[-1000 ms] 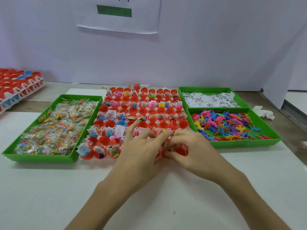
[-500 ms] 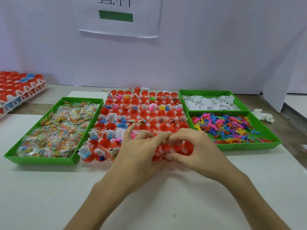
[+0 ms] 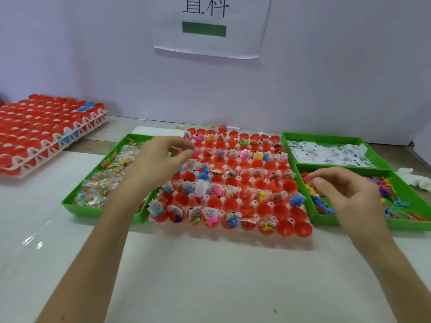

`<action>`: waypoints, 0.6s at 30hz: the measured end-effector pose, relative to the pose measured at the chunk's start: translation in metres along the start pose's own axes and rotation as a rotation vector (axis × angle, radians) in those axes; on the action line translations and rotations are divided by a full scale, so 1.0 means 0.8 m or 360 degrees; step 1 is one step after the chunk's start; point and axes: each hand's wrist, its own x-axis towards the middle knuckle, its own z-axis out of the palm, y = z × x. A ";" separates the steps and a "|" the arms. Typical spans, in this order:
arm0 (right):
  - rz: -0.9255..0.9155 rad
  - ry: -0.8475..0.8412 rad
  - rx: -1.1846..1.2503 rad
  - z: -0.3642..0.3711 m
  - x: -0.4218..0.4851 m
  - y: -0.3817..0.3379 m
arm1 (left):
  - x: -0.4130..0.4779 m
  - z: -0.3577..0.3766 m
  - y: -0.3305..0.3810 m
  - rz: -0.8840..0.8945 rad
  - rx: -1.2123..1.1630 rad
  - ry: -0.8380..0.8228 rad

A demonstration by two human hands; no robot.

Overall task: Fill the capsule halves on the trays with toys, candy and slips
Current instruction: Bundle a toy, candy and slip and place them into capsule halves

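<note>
The white table (image 3: 210, 276) carries a white tray (image 3: 254, 202) of red capsule halves (image 3: 285, 227) at its centre. Many halves hold toys and slips, and those at the near right corner show only red. A stack of 2 similar trays (image 3: 46, 129) sits far left. 3 green trays flank the centre: the candy tray (image 3: 98, 209) on the left, the slip tray (image 3: 326, 137) back right and the toy tray (image 3: 349, 223) front right. The left hand (image 3: 161, 159) hovers where the candy tray meets the white tray, its fingers slack and loosely curled. The right hand (image 3: 345, 190) is over the toy tray with thumb and fingertips drawn together; I cannot tell whether they pinch a toy.
</note>
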 end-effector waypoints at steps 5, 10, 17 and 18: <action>0.0029 0.0039 0.0057 0.003 0.001 0.005 | 0.035 -0.017 -0.066 -0.0399 0.0317 0.0017; 0.0048 0.0043 0.0051 0.000 0.004 0.009 | 0.039 -0.011 -0.090 -0.0457 0.0369 0.0087; 0.0150 0.0291 -0.0252 -0.019 0.045 0.018 | 0.032 -0.015 -0.087 -0.0282 0.0089 0.0540; 0.0168 0.0283 -0.0323 -0.020 0.055 0.022 | 0.031 -0.018 -0.078 -0.0245 0.0020 0.0581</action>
